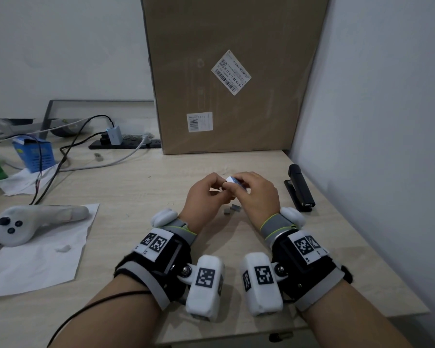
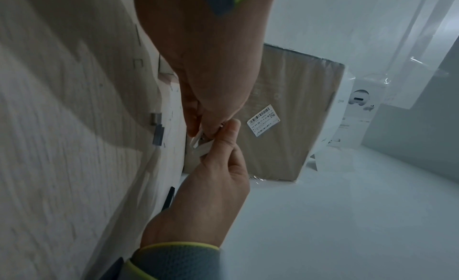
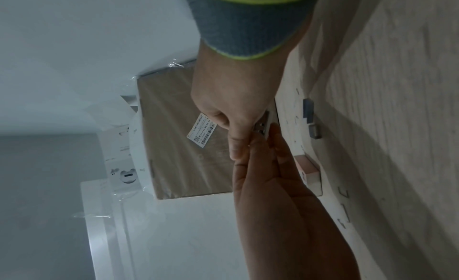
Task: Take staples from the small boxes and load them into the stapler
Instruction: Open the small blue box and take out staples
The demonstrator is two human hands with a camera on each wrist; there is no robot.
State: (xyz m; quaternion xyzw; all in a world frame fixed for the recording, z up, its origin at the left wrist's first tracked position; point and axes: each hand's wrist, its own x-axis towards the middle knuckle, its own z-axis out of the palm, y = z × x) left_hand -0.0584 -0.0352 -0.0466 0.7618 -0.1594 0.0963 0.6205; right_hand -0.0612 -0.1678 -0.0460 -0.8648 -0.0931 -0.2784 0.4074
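Both hands meet above the middle of the wooden desk (image 1: 141,187). Between them is a small white and blue staple box (image 1: 232,180), mostly covered by fingers. My left hand (image 1: 217,184) pinches its left side with thumb and fingers, and my right hand (image 1: 237,183) curls over its top. The left wrist view shows the white box (image 2: 200,146) under my left thumb (image 2: 231,127). Short grey staple strips (image 1: 232,209) lie on the desk below the hands, also seen as staple strips (image 3: 309,111). The black stapler (image 1: 300,190) lies closed to the right, untouched.
A large cardboard box (image 1: 231,71) stands at the back against the wall. A pinkish small box (image 3: 309,175) and loose single staples (image 3: 344,194) lie near the hands. Left of them are white paper (image 1: 43,249), a grey controller (image 1: 33,222), cables and a power strip (image 1: 126,144).
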